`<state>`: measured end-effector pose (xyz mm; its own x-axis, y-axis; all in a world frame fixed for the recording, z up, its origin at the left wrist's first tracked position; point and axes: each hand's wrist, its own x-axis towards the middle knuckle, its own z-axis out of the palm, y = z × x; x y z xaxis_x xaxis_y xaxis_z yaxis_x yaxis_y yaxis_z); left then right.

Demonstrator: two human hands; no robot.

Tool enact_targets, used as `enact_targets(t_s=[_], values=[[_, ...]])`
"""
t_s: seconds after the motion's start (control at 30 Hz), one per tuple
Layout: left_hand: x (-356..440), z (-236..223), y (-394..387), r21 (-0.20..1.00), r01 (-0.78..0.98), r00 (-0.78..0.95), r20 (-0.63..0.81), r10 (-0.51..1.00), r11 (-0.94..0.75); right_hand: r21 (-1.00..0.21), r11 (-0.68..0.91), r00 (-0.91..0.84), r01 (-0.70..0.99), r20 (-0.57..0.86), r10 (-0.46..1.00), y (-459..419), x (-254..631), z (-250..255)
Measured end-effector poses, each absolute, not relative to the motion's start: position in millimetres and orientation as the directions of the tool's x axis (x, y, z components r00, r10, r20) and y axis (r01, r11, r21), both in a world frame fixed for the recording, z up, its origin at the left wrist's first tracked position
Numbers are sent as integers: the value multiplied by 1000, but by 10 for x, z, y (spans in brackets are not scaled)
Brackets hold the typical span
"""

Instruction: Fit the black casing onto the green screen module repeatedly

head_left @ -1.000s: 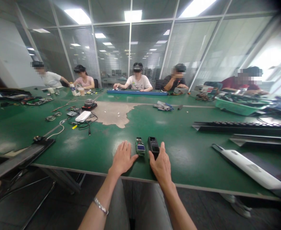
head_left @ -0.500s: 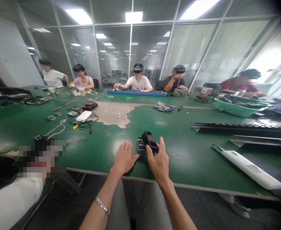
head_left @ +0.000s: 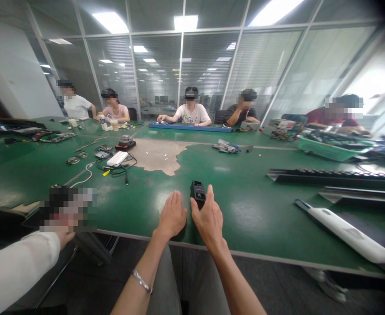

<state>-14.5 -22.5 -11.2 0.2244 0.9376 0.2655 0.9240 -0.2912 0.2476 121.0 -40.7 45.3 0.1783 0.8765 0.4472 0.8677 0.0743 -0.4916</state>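
My right hand (head_left: pixel 208 221) grips a small black casing (head_left: pixel 198 191) between thumb and fingers and holds it upright just above the green table (head_left: pixel 251 210). Close on its left is my left hand (head_left: pixel 173 214), fingers stretched out and together, low over the table, with a bracelet on the wrist. The two hands almost touch. The little green circuit board with a blue screen does not show; whether it lies behind my hands I cannot tell.
A co-worker's white sleeve (head_left: pixel 15 271) reaches in at the lower left. A long white housing (head_left: pixel 346 234) and black rails (head_left: pixel 333 175) lie to the right. A white box with cables (head_left: pixel 117 158) sits left of centre. Several people sit along the far side.
My right hand has lifted the black casing off the table and swung it left and upright. My left hand has moved in beside it, and the green board has gone out of sight.
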Motion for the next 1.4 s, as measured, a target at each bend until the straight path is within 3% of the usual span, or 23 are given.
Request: enact_targets(t_s=[0.37, 0.6, 1.0, 1.17, 1.4], values=[[-157, -160, -227, 234, 915, 238, 346, 908, -329, -437, 11, 171, 899, 374, 912, -486, 1178, 283], [-159, -130, -247, 234, 912, 252, 325, 911, -336, -421, 17, 158, 907, 377, 913, -474, 1181, 123], [-166, -61, -270, 234, 915, 261, 279, 924, -329, -541, 190, 156, 819, 528, 835, -383, 1333, 11], [-162, -22, -288, 237, 917, 254, 270, 929, -319, -506, 170, 139, 846, 516, 845, -363, 1325, 98], [-156, -14, -304, 232, 920, 248, 281, 927, -316, -388, 23, 149, 921, 405, 902, -407, 1225, 216]])
